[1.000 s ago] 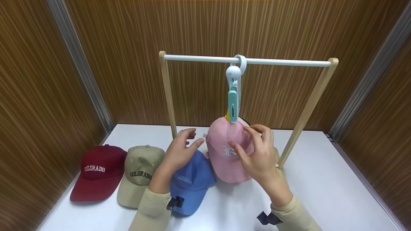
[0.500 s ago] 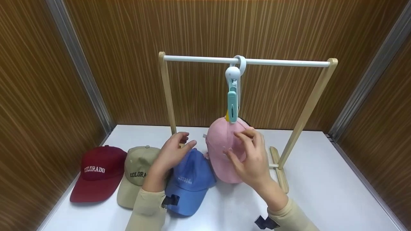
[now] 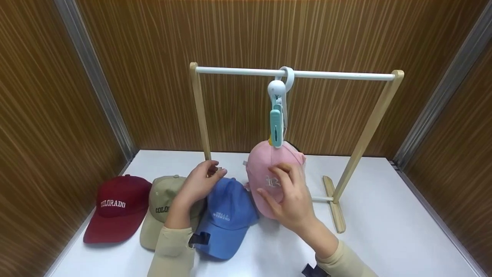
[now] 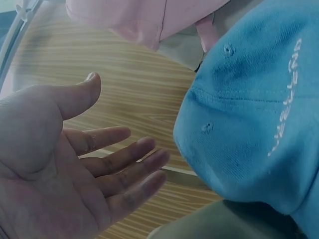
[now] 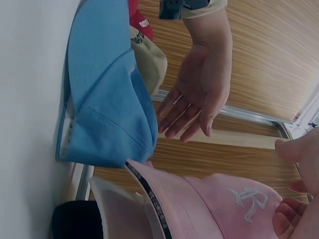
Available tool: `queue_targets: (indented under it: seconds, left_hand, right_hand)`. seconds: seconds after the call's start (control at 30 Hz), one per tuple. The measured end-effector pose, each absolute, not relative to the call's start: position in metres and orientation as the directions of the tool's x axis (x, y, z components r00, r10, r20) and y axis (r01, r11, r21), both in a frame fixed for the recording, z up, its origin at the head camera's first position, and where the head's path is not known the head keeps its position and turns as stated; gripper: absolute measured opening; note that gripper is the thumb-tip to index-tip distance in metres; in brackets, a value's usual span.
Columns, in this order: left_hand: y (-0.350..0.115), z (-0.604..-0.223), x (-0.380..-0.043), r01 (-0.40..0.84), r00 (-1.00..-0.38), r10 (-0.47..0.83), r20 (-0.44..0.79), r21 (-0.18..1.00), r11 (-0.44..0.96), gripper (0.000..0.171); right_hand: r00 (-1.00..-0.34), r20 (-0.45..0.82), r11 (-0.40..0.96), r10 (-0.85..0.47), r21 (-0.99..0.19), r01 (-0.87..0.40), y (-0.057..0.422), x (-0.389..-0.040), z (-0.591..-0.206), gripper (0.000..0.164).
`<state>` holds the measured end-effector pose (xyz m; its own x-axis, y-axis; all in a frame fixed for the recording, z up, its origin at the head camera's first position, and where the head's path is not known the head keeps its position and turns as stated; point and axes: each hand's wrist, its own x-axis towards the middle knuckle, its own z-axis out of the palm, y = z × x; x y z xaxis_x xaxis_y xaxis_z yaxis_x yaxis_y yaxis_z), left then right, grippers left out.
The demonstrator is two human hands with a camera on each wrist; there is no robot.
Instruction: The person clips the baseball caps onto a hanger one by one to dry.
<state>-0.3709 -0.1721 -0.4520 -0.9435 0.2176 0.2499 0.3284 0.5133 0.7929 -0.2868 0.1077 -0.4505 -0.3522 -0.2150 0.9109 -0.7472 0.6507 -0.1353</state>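
Note:
A pink cap (image 3: pixel 261 165) with an embroidered R hangs from a teal clip (image 3: pixel 276 127) on a white hook (image 3: pixel 288 79). My right hand (image 3: pixel 294 200) is in front of this cap, fingers loosely bent and thumb apart; nothing is held in it. In the right wrist view the pink cap (image 5: pixel 214 199) lies beside those fingers. My left hand (image 3: pixel 198 182) hovers over the tan cap's right side, just left of the blue cap (image 3: pixel 226 215). In the left wrist view its fingers (image 4: pixel 134 191) are relaxed with a gap to the blue cap (image 4: pixel 239 114).
On the white table (image 3: pixel 399 231), a red cap (image 3: pixel 119 207) and a tan cap (image 3: pixel 161 196) sit left of the blue one. A rack stands behind, with a white rail (image 3: pixel 342 75) and wooden posts (image 3: pixel 365 142). Wood-patterned walls (image 3: pixel 161 77) enclose the table.
Both hands have drifted left and slightly down, the right one passing across the front of the pink cap. The clip has swung slightly left. The caps on the table have stayed put.

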Motion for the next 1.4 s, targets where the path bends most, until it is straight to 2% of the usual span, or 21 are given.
queue_targets:
  seconds: [0.37,0.77,0.97,1.23,1.4]
  left_hand:
    - [-0.183,-0.458,-0.375,0.311,-0.948,0.238,0.213,0.785,0.536,0.052]
    - [-0.189,-0.462,-0.376,0.276,-0.955,0.248,0.16,0.783,0.558,0.053]
    - [-0.187,-0.462,-0.375,0.275,-0.956,0.251,0.153,0.768,0.578,0.054]
    - [-0.185,-0.463,-0.375,0.278,-0.952,0.269,0.143,0.768,0.577,0.057]
    - [-0.184,-0.464,-0.375,0.28,-0.951,0.28,0.134,0.76,0.587,0.06]
  right_hand:
    - [-0.369,0.878,0.655,-0.306,-0.086,-0.751,0.092,-0.283,-0.465,0.06]
    - [-0.441,0.807,0.671,-0.392,-0.077,-0.738,0.086,-0.286,-0.482,0.064]
    - [-0.495,0.76,0.669,-0.422,-0.108,-0.736,0.084,-0.289,-0.488,0.064]
    - [-0.641,0.634,0.689,-0.433,-0.225,-0.689,0.084,-0.289,-0.494,0.069]
    - [-0.687,0.595,0.701,-0.418,-0.27,-0.66,0.083,-0.29,-0.496,0.071]
